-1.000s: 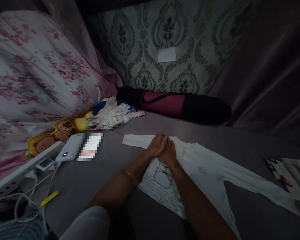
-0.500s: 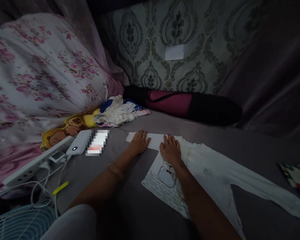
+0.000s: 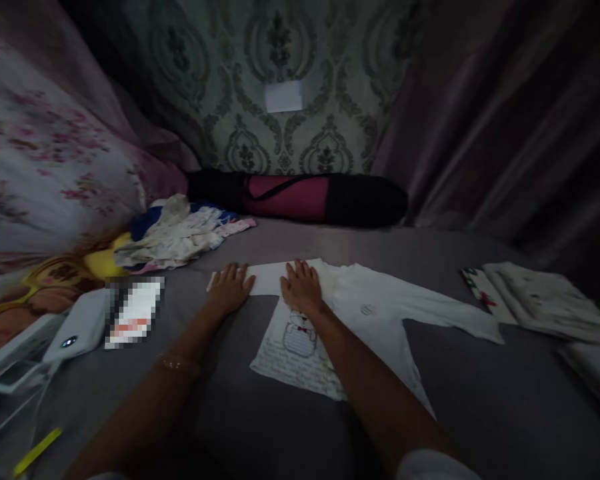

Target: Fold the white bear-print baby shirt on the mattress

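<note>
— Any writing you can read on that white shirt (image 3: 365, 307)?

— Not really. There is a bear print low on its front with rows of small text around it, and a tiny emblem on the chest, but the lines are too small and dim to make out. The yellow cushion (image 3: 55, 280) at the left carries dark characters, also unreadable. The card (image 3: 133, 313) beside the power bank (image 3: 77, 325) is blurred.

— How many of each thing?

— One long-sleeved shirt, two hands on it. One heap of small clothes (image 3: 180, 230) by the floral quilt (image 3: 45, 153), one black-and-pink roll bag (image 3: 300, 198) against the patterned wall, one pale note (image 3: 283, 97) stuck on that wall. At the right lies a stack of folded cloths (image 3: 530, 297); I cannot count the pieces.

— Which way does the shirt lie?

— Flat on the grey bed (image 3: 480, 400), in the middle, front up. Its sleeves run left to right — that is the long line — with the neck toward the wall and the hem toward the person.

— And the hands?

— The left hand (image 3: 229, 288) lies palm down on the left sleeve's end, fingers stretched and slightly spread, gripping nothing. The right hand (image 3: 301, 288) presses flat near the shoulder, fingers likewise a little apart. A bracelet (image 3: 177, 363) circles the left wrist.
</note>
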Available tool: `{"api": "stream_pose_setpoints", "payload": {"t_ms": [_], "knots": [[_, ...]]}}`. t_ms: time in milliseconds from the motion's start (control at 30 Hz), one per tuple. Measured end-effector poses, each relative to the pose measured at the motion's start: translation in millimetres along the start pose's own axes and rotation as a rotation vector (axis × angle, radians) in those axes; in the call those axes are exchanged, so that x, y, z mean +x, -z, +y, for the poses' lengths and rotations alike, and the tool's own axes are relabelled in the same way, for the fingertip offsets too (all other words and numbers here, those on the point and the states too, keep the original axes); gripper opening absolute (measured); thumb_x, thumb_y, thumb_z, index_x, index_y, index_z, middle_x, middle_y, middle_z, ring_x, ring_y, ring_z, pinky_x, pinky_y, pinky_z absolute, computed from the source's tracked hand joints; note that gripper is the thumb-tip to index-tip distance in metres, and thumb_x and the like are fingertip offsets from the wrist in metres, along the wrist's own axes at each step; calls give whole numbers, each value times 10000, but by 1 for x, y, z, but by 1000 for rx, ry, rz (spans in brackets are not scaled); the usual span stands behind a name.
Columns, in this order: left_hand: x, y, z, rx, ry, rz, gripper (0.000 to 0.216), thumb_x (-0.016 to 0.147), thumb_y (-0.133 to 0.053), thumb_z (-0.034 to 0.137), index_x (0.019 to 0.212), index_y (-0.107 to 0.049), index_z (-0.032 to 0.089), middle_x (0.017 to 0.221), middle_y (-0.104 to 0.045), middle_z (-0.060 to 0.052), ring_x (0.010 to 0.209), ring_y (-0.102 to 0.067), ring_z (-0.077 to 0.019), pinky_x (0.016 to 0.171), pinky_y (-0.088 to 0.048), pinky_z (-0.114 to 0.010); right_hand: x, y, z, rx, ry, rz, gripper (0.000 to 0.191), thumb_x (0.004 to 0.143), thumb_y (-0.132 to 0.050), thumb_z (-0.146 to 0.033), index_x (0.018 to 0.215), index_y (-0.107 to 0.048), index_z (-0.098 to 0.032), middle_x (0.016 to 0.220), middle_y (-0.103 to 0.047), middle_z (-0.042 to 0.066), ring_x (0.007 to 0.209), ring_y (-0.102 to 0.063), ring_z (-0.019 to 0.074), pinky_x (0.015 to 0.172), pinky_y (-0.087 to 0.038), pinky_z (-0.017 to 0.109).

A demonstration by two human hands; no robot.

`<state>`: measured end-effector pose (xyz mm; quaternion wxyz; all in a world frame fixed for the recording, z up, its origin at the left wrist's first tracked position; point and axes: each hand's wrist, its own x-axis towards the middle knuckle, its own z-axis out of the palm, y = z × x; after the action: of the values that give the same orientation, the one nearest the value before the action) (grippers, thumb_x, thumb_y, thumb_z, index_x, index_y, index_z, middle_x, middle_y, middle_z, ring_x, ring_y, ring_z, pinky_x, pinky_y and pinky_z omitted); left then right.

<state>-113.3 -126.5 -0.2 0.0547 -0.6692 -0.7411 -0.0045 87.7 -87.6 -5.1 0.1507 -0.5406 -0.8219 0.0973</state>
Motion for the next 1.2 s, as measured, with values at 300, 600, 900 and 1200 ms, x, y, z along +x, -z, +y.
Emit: {"api": "stream_pose_setpoints", "payload": {"t_ms": [300, 600, 900, 1200], "knots": [[-19, 36, 68, -192, -277, 47, 581, 948, -263, 408, 1433, -342, 99, 1482, -353, -182, 1394, -276, -303, 1114, -225, -528, -65, 97, 77, 283, 110, -188, 603, 983, -164, -510, 1497, -216, -199, 1562, -180, 32, 1433, -124, 165, 1154, -156, 340], [-99, 29, 136, -323, -837, -222, 677, 928, -297, 583, 1504, -83, 297, 1563, -78, -49, 1433, -111, -289, 1154, -111, -496, -214, 112, 116, -4, 122, -192, 522, 989, -279, -390, 1477, -278, -205, 1545, -221, 61, 1430, -147, 190, 1169, -117, 416], [-81, 33, 135, -285, -838, -195, 662, 874, -379, 629, 1447, -344, 300, 1507, -331, -90, 1364, -335, -318, 1108, -241, -512, -219, 105, 121, 113, 160, -124, 505, 973, -357, -390, 1450, -343, -226, 1524, -285, 68, 1415, -208, 182, 1160, -122, 413], [-18, 55, 210, -673, -769, -79, 388, 918, -377, 411, 1096, -634, 182, 1089, -661, -91, 1015, -601, -216, 918, -461, -350, -196, 165, 252, 159, -776, 348, 353, 914, -388, -277, 1035, -689, -137, 954, -716, 94, 868, -653, 194, 726, -464, 255]]}}
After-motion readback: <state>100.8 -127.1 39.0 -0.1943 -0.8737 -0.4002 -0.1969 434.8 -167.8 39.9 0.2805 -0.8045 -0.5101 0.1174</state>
